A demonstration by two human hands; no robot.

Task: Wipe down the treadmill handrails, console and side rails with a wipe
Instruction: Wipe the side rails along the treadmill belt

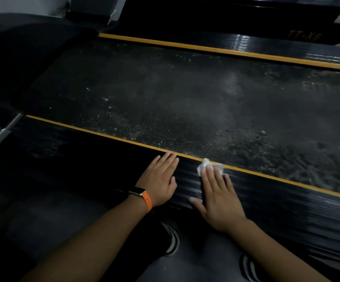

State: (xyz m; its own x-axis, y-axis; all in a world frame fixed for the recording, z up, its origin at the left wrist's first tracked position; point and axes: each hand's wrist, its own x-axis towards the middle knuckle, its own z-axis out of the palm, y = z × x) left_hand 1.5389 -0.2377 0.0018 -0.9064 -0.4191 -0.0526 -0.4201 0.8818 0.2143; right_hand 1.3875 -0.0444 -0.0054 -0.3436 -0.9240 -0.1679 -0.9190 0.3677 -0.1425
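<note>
The wipe (pixel 206 165), a small crumpled white wad, lies on the near side rail (pixel 266 200), right against its yellow stripe (pixel 287 181) and pinned under the fingertips of the right hand (pixel 218 198). That hand is flat, fingers straight and pressing down, not curled round the wad. The left hand (pixel 161 180) rests just beside it, likewise flat and released, palm on the rail and holding nothing.

The wad is too bunched to point anywhere, though it spreads slightly wider along the rail than across it. The rail's own long axis runs from lower right to upper left, parallel to the belt (pixel 185 98).

By my reading, the work is on the side rails, partway along this one: dull patches show towards its left end. The far side rail (pixel 246 43) shines, but whether it is wiped I cannot tell (handrails and console are out of view, so neither can be judged). The belt is speckled with dust.
</note>
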